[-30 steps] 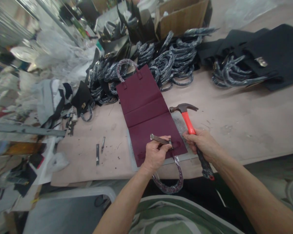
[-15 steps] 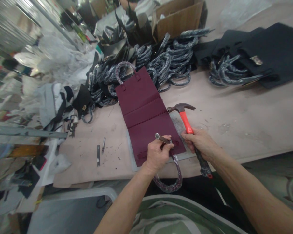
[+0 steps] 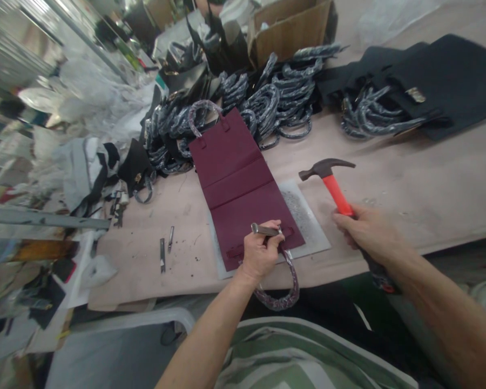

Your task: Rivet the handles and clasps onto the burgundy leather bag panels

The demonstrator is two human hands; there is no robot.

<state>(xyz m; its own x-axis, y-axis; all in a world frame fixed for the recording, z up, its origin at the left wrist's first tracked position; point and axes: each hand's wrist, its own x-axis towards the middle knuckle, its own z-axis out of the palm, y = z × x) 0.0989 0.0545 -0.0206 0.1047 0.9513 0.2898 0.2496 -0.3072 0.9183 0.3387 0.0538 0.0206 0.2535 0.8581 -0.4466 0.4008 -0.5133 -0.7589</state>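
Note:
A dark red bag panel [image 3: 243,183] lies unfolded across a pale board [image 3: 308,216], with a plastic-wrapped handle at each end. The near handle [image 3: 278,302] hangs past the table edge. My left hand [image 3: 261,251] is closed on a metal punch [image 3: 264,230], which it holds over the near end of the panel by a handle tab; the punch's tip is hidden by the fingers. To the right of the board, my right hand [image 3: 366,232] grips a claw hammer [image 3: 337,189] by its red and black handle, the head raised and apart from the punch.
Two slim metal tools [image 3: 162,255] lie left of the panel. Behind it are piled black bag pieces with wrapped handles [image 3: 263,102] and a cardboard box [image 3: 291,35]. Black panels [image 3: 449,86] lie at the right. Below left stands a grey bin [image 3: 117,346].
My right hand has moved the hammer to the right, away from the punch, uncovering more of the board. My left hand stays on the punch in nearly the same place.

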